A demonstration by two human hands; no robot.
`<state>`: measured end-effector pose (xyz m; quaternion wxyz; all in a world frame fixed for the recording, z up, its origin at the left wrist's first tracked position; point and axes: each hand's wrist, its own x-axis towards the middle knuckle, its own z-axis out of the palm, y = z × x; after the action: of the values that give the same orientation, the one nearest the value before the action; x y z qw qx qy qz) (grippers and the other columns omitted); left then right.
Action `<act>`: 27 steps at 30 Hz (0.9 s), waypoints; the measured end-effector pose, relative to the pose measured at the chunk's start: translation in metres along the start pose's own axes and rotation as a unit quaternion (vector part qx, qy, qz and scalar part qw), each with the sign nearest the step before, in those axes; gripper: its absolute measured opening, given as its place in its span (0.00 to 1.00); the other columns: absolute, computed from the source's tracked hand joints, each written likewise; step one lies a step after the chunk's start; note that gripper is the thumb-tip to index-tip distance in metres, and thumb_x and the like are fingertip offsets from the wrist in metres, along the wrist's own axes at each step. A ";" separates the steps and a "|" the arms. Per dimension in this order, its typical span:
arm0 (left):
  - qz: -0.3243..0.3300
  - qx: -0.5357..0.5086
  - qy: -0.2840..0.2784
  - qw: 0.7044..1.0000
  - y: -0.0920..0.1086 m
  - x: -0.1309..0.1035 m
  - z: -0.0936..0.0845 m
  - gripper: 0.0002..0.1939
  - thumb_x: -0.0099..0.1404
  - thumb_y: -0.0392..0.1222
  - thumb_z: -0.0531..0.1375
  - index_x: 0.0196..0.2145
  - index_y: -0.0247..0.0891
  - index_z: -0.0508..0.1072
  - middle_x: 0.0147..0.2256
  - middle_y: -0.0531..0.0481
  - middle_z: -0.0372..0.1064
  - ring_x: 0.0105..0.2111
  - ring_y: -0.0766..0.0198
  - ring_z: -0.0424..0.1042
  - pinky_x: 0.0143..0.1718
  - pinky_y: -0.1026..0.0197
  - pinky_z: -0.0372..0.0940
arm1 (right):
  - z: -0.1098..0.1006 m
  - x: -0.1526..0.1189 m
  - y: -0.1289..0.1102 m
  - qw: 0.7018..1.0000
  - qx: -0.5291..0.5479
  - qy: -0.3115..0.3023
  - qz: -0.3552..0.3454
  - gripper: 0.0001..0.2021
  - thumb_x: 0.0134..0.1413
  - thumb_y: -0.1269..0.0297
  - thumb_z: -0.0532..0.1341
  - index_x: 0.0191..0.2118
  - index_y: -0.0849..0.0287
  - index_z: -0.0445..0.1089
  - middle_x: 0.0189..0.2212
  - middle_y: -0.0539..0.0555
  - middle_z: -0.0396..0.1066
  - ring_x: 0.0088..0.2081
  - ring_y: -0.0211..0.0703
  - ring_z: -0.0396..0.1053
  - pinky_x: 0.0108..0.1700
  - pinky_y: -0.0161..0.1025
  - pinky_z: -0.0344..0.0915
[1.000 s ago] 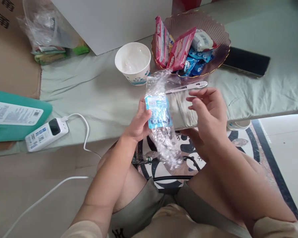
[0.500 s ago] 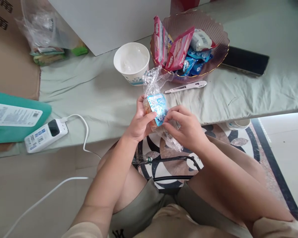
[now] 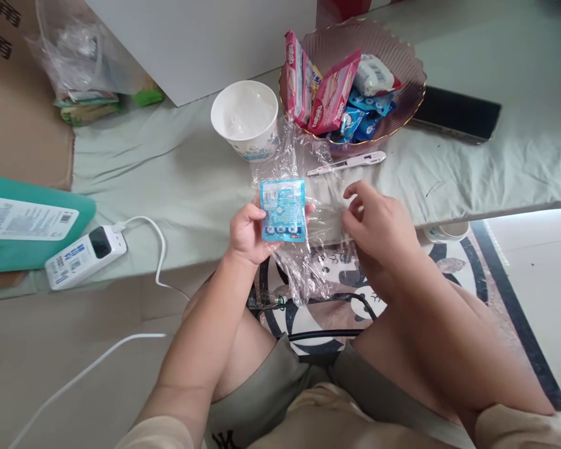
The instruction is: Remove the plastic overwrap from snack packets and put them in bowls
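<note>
A flat blue snack packet (image 3: 283,211) with printed text and a barcode lies face-on over my left hand (image 3: 249,233). The thumb presses its left edge, and fingertips show past its right edge. Around the packet spreads crinkled clear plastic wrap (image 3: 325,209), hanging below the table edge and reaching up towards the bowl. My right hand (image 3: 378,218), fingers curled in a pinch, grips the wrap's right side, apart from the packet. Just beyond the wrap lies a white utility knife (image 3: 348,163).
A white paper cup (image 3: 245,134) stands left of a ribbed glass bowl (image 3: 409,68) of wrapped snacks. A dark phone (image 3: 460,114) lies by the bowl. At left are a white power block (image 3: 86,257), a cable and a green container (image 3: 32,221).
My right hand has moved right, away from the packet, stretching the wrap out. The packet now lies flatter and more upright to my view, and the orange-brown contents beside it no longer show.
</note>
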<state>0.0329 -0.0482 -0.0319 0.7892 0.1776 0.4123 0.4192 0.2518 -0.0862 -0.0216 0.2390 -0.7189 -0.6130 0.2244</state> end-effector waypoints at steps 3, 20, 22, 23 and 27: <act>0.013 -0.004 -0.001 1.000 -0.002 0.000 0.000 0.39 0.46 0.39 0.56 0.59 0.34 0.71 0.40 0.41 0.81 0.46 0.44 0.81 0.49 0.41 0.76 | 0.000 -0.006 -0.011 0.992 0.024 0.109 -0.052 0.06 0.51 0.71 0.58 0.36 0.55 0.70 0.32 0.53 0.71 0.29 0.42 0.65 0.33 0.42 0.58; 0.077 0.021 -0.046 0.996 -0.022 0.001 0.014 0.22 0.52 0.43 0.62 0.46 0.43 0.71 0.47 0.48 0.78 0.52 0.46 0.78 0.55 0.44 0.73 | 0.033 -0.021 -0.026 0.904 0.375 -0.205 0.009 0.22 0.57 0.54 0.63 0.54 0.56 0.64 0.46 0.57 0.74 0.42 0.49 0.74 0.45 0.50 0.73; 0.106 0.038 -0.061 0.992 -0.027 0.000 0.013 0.23 0.57 0.49 0.66 0.50 0.46 0.70 0.51 0.49 0.77 0.53 0.49 0.77 0.57 0.45 0.71 | 0.038 -0.022 -0.027 0.903 0.383 -0.195 0.003 0.27 0.52 0.54 0.68 0.55 0.54 0.61 0.48 0.58 0.73 0.44 0.50 0.74 0.45 0.49 0.73; 0.126 0.055 -0.066 0.988 -0.029 0.000 0.012 0.25 0.58 0.52 0.68 0.51 0.47 0.69 0.52 0.49 0.76 0.53 0.50 0.76 0.58 0.46 0.70 | 0.040 -0.022 -0.028 0.904 0.385 -0.186 -0.001 0.29 0.51 0.53 0.69 0.56 0.53 0.59 0.48 0.58 0.72 0.45 0.51 0.73 0.45 0.49 0.73; 0.172 0.135 -0.060 0.974 -0.033 -0.001 0.008 0.28 0.62 0.58 0.68 0.57 0.51 0.69 0.57 0.49 0.72 0.60 0.50 0.71 0.63 0.49 0.64 | 0.040 -0.024 -0.034 0.917 0.373 -0.138 -0.006 0.32 0.50 0.54 0.70 0.57 0.54 0.56 0.48 0.58 0.72 0.46 0.53 0.72 0.46 0.50 0.73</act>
<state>0.0555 -0.0678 -0.0471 0.6973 0.3759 0.3798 0.4777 0.1977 -0.1024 -0.0311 0.4042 -0.5360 -0.5156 0.5324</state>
